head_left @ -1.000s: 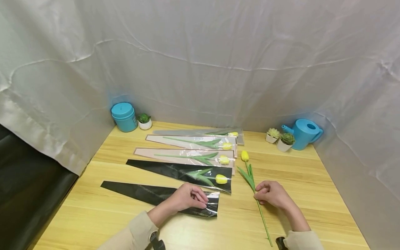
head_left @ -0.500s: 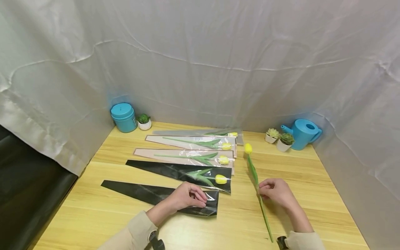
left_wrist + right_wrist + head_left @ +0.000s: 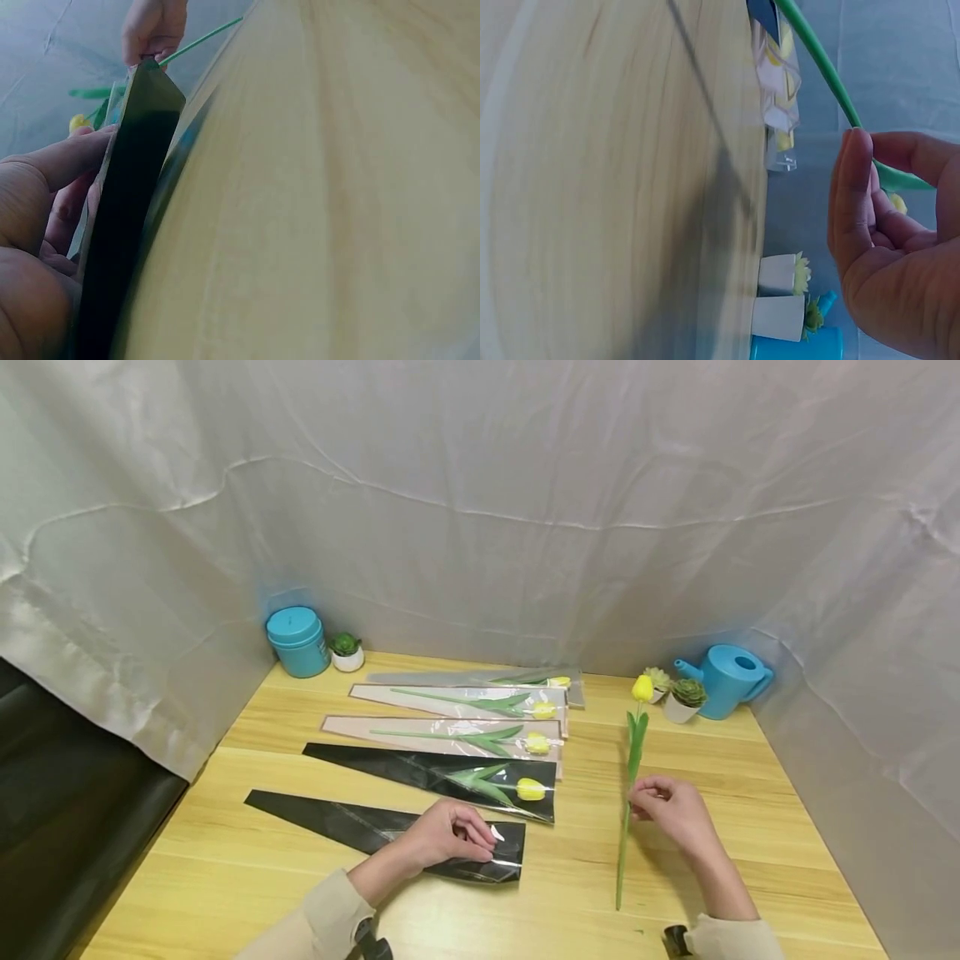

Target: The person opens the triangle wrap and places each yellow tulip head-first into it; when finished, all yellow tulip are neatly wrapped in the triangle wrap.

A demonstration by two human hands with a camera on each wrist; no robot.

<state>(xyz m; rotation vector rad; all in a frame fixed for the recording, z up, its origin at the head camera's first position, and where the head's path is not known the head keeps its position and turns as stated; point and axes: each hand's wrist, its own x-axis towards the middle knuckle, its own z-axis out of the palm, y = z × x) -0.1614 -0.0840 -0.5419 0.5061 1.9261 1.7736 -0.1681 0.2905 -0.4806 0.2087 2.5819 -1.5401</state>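
My right hand (image 3: 672, 812) pinches a yellow tulip (image 3: 642, 688) by its green stem, below the leaves. In the right wrist view the stem (image 3: 825, 67) runs between thumb and fingertips, and a shadow on the table shows it is raised. My left hand (image 3: 452, 833) pinches the film near the wide end of a black flower sleeve (image 3: 330, 817). From the left wrist, the sleeve's dark side (image 3: 124, 202) tilts beside the fingers; the exact grip is partly hidden. No flower shows inside this sleeve.
Behind lie a black sleeve with a tulip (image 3: 530, 790), two pale sleeves (image 3: 352, 725) with tulips, and a grey one (image 3: 420, 677). A blue canister (image 3: 297, 643) and small succulent (image 3: 347, 652) stand back left. Potted succulents (image 3: 684, 702) and a blue watering can (image 3: 729, 685) stand back right.
The tulip has been lifted and turned: its bloom has moved right and away, its stem end left and back. The left hand stays at the sleeve's wide end.
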